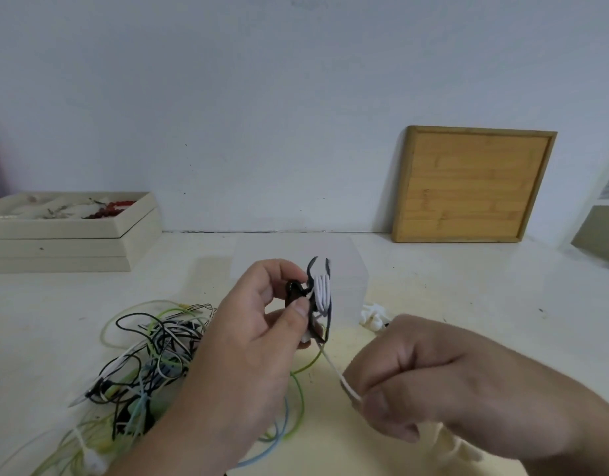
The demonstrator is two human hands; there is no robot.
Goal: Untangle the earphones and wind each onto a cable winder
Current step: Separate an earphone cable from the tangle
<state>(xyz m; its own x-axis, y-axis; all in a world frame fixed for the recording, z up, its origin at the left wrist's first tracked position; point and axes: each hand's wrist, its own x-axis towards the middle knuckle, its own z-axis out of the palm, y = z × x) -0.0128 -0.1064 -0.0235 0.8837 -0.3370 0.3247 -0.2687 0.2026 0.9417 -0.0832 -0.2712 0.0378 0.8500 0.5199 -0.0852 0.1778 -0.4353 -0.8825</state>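
Observation:
My left hand (pixel 258 334) pinches a black cable winder (pixel 311 297) held upright above the table, with several turns of white earphone cable (pixel 323 291) wrapped round its middle. From the winder the white cable runs down and right, taut, to my right hand (pixel 426 376), which pinches it between thumb and fingers. A tangle of black, green, white and light-blue earphone cables (pixel 152 359) lies on the table to the left, partly hidden under my left forearm.
A white winder (pixel 373 316) lies on the table just beyond my right hand. Stacked beige trays (pixel 73 231) with small items stand at the back left. A bamboo board (pixel 471 183) leans on the wall at the back right.

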